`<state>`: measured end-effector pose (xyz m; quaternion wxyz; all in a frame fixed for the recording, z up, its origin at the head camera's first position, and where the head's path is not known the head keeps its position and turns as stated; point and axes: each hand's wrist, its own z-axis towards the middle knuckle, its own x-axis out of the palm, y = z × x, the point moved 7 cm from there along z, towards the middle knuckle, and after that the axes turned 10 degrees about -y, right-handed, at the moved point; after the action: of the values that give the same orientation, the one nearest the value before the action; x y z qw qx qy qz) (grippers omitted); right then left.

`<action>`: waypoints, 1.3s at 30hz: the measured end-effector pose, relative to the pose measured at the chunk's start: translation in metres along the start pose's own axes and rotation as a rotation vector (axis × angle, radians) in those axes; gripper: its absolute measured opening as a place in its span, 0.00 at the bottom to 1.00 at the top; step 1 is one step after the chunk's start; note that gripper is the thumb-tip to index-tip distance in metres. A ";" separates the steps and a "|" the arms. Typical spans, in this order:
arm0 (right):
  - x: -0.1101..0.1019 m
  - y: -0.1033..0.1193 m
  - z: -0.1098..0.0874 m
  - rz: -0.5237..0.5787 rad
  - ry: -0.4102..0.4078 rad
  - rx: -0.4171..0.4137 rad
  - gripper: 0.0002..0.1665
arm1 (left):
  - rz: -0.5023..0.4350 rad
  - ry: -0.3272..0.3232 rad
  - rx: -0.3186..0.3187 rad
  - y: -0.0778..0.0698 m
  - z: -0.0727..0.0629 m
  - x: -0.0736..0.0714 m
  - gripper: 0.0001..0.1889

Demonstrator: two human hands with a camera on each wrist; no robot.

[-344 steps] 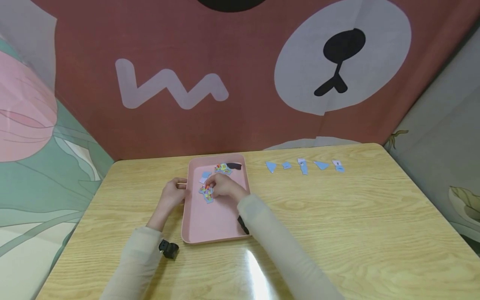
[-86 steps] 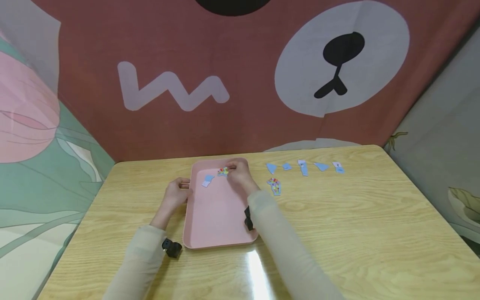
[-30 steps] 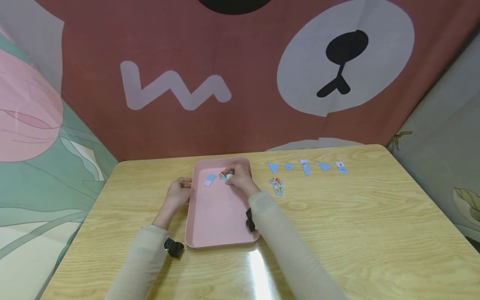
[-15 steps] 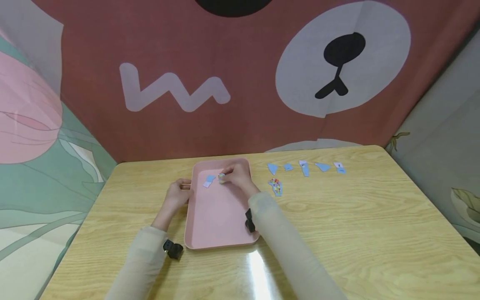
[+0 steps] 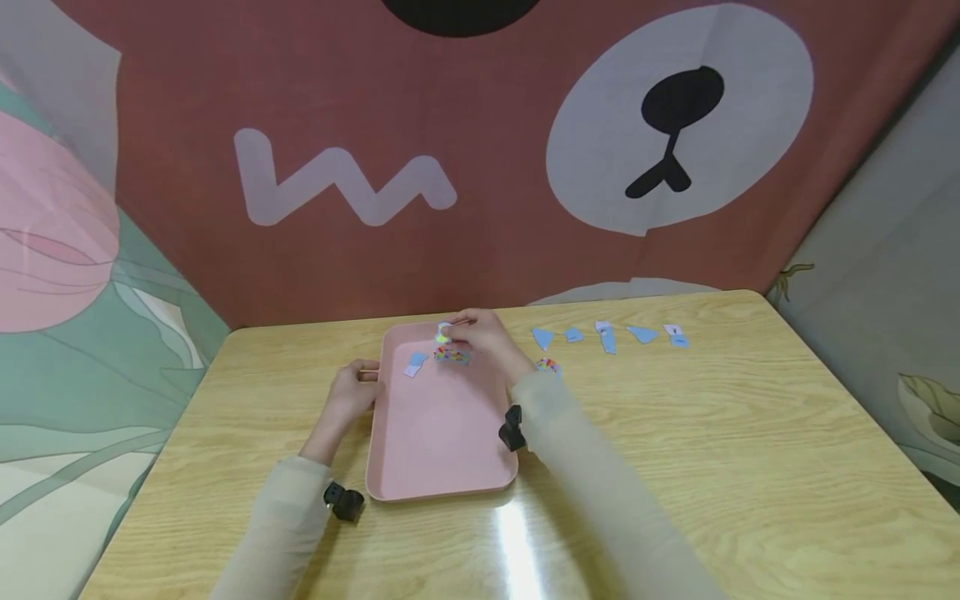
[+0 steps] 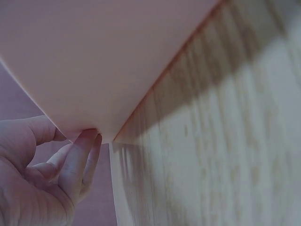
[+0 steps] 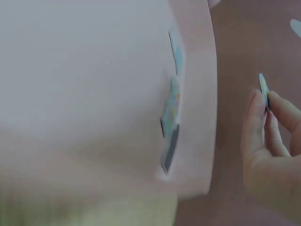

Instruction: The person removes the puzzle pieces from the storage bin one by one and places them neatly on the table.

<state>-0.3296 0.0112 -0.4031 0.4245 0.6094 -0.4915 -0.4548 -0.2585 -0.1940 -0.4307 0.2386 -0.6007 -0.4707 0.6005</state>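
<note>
In the head view my right hand is raised over the far end of a pink tray, pinching a small flat puzzle piece with yellow-green on it. The right wrist view shows this piece edge-on between thumb and fingers. Beneath it in the tray lie a multicoloured piece and a blue-and-lilac piece. A dark piece, hidden by the hand in the head view, lies beside them. My left hand grips the tray's left edge; the left wrist view shows fingers against its wall.
Along the table's back right runs a row of several blue pieces, among them a blue triangle. Another multicoloured piece lies in front of them, partly covered by the right sleeve. A patterned cloth hangs behind the table.
A multicoloured piece went from the tray to the table earlier. In the last half second my right hand has lifted another piece off the tray's floor. The left hand has kept its place.
</note>
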 end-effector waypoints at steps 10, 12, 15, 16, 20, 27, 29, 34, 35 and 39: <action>-0.032 0.005 0.003 0.007 0.044 -0.006 0.24 | 0.004 0.006 -0.003 0.002 0.001 0.000 0.25; -0.040 0.004 0.004 -0.006 0.036 -0.013 0.24 | 0.000 0.006 -0.003 0.002 0.001 0.000 0.25; -0.054 0.002 0.004 -0.027 0.023 -0.023 0.24 | 0.002 0.001 -0.006 0.002 0.001 0.000 0.25; -0.059 0.001 0.005 -0.035 0.018 -0.027 0.24 | 0.004 0.000 -0.006 0.001 0.001 0.000 0.25; -0.076 -0.005 0.007 -0.061 0.009 -0.031 0.24 | 0.005 -0.003 -0.009 0.002 0.002 0.001 0.24; -0.102 -0.013 0.004 -0.140 0.012 -0.009 0.25 | -0.018 0.005 -0.010 0.000 0.001 0.001 0.25; -0.111 -0.017 0.005 -0.173 -0.004 -0.007 0.25 | -0.028 0.008 -0.001 -0.002 0.001 0.000 0.24; -0.128 -0.030 0.001 -0.206 -0.009 0.000 0.25 | -0.035 0.009 0.021 -0.003 -0.001 -0.002 0.24; -0.130 -0.032 0.000 -0.206 -0.001 0.001 0.24 | -0.027 0.007 0.016 -0.003 -0.001 -0.002 0.24; -0.138 -0.036 -0.006 -0.218 0.033 -0.018 0.25 | 0.004 0.001 0.002 -0.001 0.000 -0.002 0.24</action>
<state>-0.3306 0.1535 -0.4175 0.3859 0.6630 -0.4110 -0.4926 -0.2581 -0.1949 -0.4284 0.2385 -0.6017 -0.4688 0.6010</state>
